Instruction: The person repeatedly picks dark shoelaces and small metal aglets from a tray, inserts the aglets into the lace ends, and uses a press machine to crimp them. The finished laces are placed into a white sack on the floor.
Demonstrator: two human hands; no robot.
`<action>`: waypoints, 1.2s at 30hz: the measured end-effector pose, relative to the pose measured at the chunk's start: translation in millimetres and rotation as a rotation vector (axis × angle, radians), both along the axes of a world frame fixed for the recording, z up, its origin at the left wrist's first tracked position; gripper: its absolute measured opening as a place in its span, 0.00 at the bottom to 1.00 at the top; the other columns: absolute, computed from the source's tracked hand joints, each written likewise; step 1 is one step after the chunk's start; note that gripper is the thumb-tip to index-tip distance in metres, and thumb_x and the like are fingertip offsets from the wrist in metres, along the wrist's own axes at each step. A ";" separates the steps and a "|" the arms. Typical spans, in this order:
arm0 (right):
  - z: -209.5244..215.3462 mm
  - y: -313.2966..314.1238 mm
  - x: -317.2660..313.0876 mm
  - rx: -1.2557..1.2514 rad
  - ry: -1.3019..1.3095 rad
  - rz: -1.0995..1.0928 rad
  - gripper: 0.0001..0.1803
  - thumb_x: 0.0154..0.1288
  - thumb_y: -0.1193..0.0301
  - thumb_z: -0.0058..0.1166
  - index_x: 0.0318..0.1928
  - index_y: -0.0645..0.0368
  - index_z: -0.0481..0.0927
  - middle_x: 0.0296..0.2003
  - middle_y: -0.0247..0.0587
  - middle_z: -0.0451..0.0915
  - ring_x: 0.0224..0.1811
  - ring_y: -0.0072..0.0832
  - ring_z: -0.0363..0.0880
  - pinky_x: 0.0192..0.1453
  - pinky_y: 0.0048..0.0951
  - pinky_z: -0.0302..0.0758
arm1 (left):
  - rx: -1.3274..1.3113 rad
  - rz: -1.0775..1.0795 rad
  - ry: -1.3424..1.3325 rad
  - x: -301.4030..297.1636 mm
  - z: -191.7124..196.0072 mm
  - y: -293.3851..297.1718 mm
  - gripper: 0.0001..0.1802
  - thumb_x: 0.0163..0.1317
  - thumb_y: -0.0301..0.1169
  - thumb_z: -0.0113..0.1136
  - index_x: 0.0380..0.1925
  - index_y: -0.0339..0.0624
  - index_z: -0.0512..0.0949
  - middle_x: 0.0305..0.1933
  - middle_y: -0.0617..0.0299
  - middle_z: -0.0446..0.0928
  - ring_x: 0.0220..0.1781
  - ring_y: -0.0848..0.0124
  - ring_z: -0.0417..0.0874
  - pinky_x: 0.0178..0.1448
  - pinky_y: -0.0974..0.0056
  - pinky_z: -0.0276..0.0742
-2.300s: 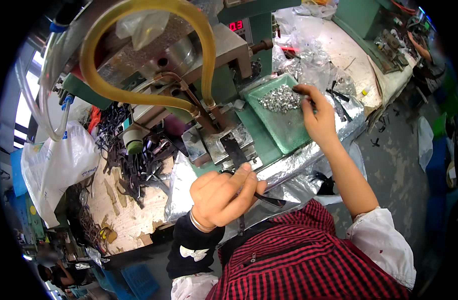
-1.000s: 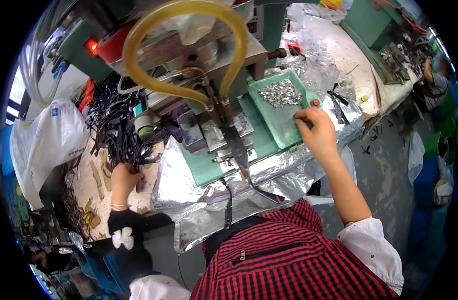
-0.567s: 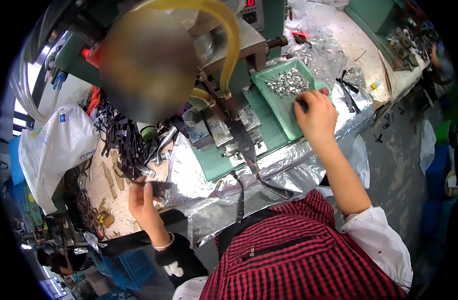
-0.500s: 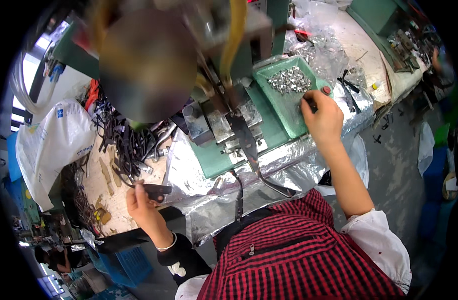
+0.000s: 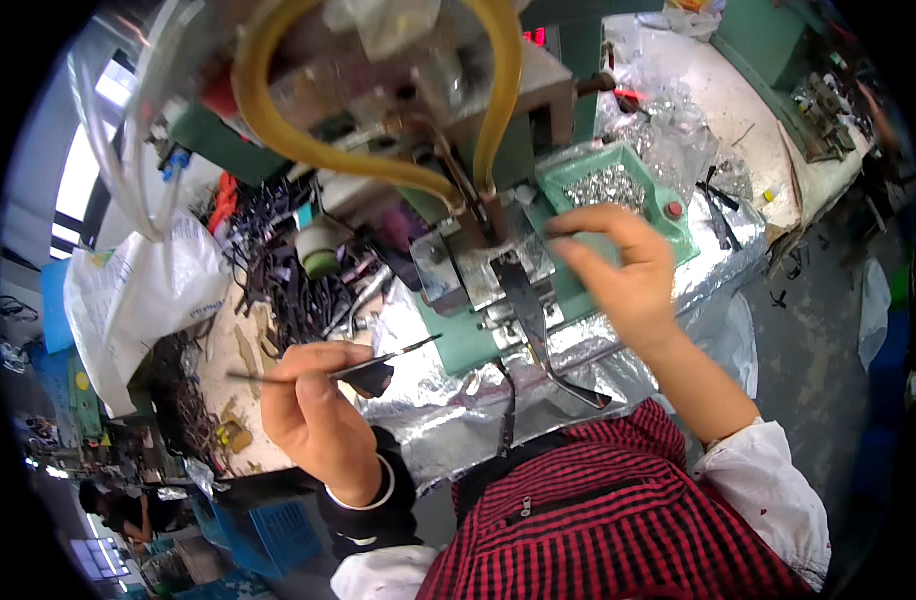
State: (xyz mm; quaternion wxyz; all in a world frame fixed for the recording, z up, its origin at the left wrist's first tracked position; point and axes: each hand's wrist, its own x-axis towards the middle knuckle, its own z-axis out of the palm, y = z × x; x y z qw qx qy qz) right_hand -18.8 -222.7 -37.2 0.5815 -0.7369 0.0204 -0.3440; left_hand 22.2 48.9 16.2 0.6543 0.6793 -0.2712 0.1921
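My left hand (image 5: 323,420) is closed round a dark, slender piece that looks like a black eyeglass temple (image 5: 371,376), left of the press's green base (image 5: 463,345). Another black temple (image 5: 524,305) lies in the metal fixture (image 5: 478,270), its bent end reaching toward me. Beside that fixture, my right hand (image 5: 633,280) has thumb and forefinger brought near each other; a small dark bit shows at the fingertips, too blurred to name. Behind this hand stands a green tray (image 5: 683,235) with many small silver metal parts (image 5: 608,188).
Yellow hoses (image 5: 508,90) loop over the press head. A heap of black temples (image 5: 298,270) lies at left, near a white plastic bag (image 5: 148,300). Silver foil (image 5: 428,430) covers the bench edge. Clear plastic bags (image 5: 668,110) and a few black pieces (image 5: 718,210) are at right.
My right hand has moved left from the tray toward the fixture. My left hand has come right and nearer the press, turning the piece it holds. The view has shifted slightly.
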 end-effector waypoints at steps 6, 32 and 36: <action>8.8 40.7 24.5 0.378 0.034 0.197 0.26 0.59 0.80 0.67 0.58 0.66 0.75 0.43 0.39 0.84 0.46 0.22 0.82 0.54 0.26 0.76 | -0.076 0.122 -0.161 42.4 22.2 -39.8 0.12 0.74 0.32 0.58 0.39 0.29 0.78 0.35 0.46 0.84 0.31 0.67 0.85 0.28 0.69 0.82; -44.8 -94.0 -7.4 -0.643 0.211 -0.322 0.09 0.58 0.76 0.59 0.40 0.58 0.85 0.43 0.45 0.84 0.48 0.46 0.81 0.52 0.42 0.78 | 0.541 -0.098 -0.807 4.6 -40.9 -81.0 0.19 0.46 0.24 0.77 0.40 0.41 0.84 0.42 0.49 0.87 0.22 0.69 0.80 0.22 0.68 0.70; -64.3 -85.1 2.1 -0.799 0.365 -0.428 0.05 0.53 0.74 0.62 0.33 0.56 0.82 0.35 0.42 0.80 0.45 0.44 0.78 0.49 0.43 0.76 | 0.469 -0.063 -0.800 2.8 -46.7 -85.5 0.19 0.46 0.23 0.77 0.41 0.40 0.85 0.44 0.49 0.87 0.22 0.67 0.82 0.23 0.66 0.73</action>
